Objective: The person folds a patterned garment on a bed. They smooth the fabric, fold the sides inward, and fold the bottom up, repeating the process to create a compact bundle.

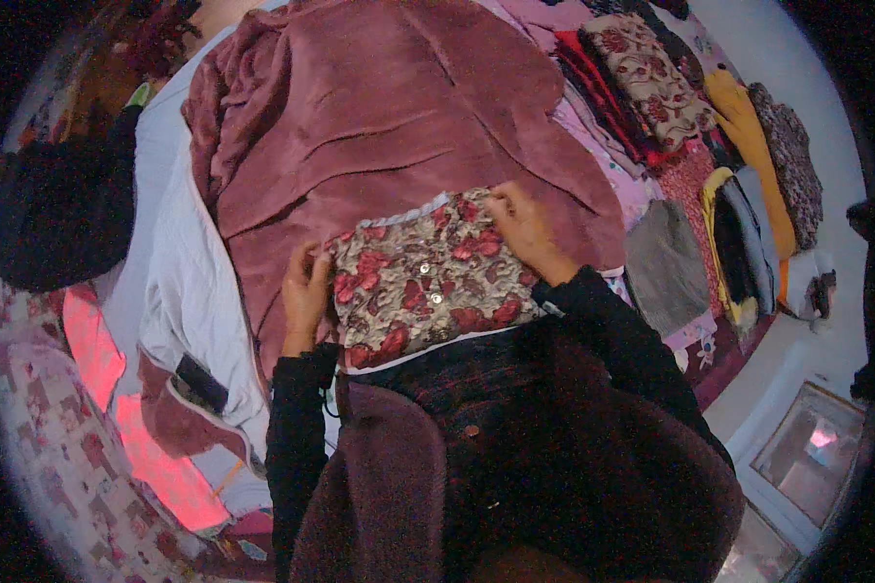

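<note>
A cream garment with red flowers and small buttons (437, 280) lies spread in front of me, on the near edge of a dusty-pink plush blanket (394, 124). Pale trim runs along its far edge, and a white edge shows along its near side. My left hand (306, 291) pinches the garment's far left corner. At the far right corner, my right hand (521, 229) has its fingers curled on the cloth. The blanket's pale underside (189, 270) is turned up at the left.
Folded clothes are piled at the right, among them a floral cloth (649, 76), a grey-brown cloth (667, 266) and a mustard-yellow garment (755, 153). A dark rounded object (62, 208) is at the left. A dark rectangular object (201, 382), perhaps a phone, lies lower left.
</note>
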The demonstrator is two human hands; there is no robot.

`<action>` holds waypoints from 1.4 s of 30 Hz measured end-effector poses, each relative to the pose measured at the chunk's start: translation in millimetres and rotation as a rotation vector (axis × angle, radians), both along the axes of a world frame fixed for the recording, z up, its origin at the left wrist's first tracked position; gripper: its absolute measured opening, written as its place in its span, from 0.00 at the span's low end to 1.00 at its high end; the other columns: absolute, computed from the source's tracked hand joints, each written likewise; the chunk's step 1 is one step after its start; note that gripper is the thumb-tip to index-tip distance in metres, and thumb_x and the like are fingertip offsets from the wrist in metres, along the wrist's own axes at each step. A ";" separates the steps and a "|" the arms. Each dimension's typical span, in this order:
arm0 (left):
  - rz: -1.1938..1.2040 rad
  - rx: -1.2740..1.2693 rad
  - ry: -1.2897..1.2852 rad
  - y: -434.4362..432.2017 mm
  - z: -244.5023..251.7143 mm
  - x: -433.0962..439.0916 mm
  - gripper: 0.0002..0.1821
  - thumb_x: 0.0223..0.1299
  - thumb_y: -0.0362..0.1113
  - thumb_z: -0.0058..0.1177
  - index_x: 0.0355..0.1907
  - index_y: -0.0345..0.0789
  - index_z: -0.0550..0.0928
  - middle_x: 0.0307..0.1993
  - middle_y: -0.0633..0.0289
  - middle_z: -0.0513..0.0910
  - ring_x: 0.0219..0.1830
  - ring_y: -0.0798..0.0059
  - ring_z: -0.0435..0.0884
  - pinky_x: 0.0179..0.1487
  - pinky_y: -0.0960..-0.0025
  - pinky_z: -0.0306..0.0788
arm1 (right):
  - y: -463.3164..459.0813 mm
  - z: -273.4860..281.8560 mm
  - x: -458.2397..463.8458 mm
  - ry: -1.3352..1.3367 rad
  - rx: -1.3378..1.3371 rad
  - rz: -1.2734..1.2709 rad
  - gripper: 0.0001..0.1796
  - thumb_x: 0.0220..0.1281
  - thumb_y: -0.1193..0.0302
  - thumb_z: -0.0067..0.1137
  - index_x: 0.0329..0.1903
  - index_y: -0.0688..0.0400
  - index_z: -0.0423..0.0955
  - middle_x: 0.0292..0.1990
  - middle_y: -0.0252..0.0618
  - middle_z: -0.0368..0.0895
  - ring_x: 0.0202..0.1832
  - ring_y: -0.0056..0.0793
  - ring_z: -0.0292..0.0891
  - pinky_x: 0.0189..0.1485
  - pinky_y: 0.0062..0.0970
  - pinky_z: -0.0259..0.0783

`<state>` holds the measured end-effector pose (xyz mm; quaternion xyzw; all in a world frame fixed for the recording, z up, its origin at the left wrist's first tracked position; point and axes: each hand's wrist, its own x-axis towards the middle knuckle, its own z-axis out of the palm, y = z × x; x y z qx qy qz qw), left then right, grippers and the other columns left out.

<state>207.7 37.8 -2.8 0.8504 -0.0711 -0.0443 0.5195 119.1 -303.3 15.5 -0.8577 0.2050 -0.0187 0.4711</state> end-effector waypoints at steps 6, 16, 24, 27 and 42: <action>-0.126 0.199 -0.200 12.4 45.0 -31.7 0.18 0.69 0.31 0.53 0.60 0.30 0.77 0.55 0.51 0.81 0.58 0.59 0.79 0.64 0.64 0.70 | -0.9 31.4 -15.0 -0.336 -0.181 0.147 0.20 0.69 0.63 0.56 0.57 0.61 0.72 0.51 0.49 0.79 0.54 0.47 0.77 0.57 0.40 0.72; -0.544 0.729 -0.156 -34.9 18.0 -76.0 0.50 0.59 0.51 0.62 0.77 0.32 0.55 0.78 0.43 0.50 0.79 0.46 0.48 0.78 0.46 0.44 | 29.4 0.0 -44.8 -0.135 -0.577 0.763 0.42 0.66 0.48 0.56 0.75 0.57 0.58 0.77 0.49 0.51 0.80 0.47 0.42 0.79 0.54 0.37; -0.452 0.530 -0.208 -28.3 8.9 -76.7 0.53 0.56 0.52 0.64 0.78 0.33 0.54 0.78 0.42 0.49 0.80 0.43 0.45 0.78 0.48 0.44 | -3.1 -13.0 -38.8 -0.024 -0.477 0.370 0.39 0.70 0.50 0.52 0.75 0.58 0.57 0.78 0.50 0.51 0.79 0.47 0.45 0.79 0.52 0.41; -0.483 0.547 -0.154 -27.0 13.8 -72.5 0.54 0.56 0.57 0.64 0.78 0.35 0.53 0.78 0.44 0.49 0.80 0.45 0.46 0.77 0.44 0.46 | -34.0 -17.6 -38.3 0.002 -0.264 0.033 0.35 0.73 0.53 0.50 0.75 0.57 0.58 0.76 0.51 0.56 0.78 0.48 0.50 0.78 0.47 0.46; -0.508 0.367 0.055 -163.2 31.9 -8.1 0.22 0.60 0.50 0.63 0.43 0.31 0.83 0.36 0.50 0.85 0.41 0.53 0.84 0.45 0.59 0.75 | -33.6 -19.7 -54.0 -0.145 0.268 -0.042 0.20 0.64 0.74 0.63 0.57 0.62 0.73 0.41 0.33 0.77 0.39 0.19 0.73 0.46 0.23 0.72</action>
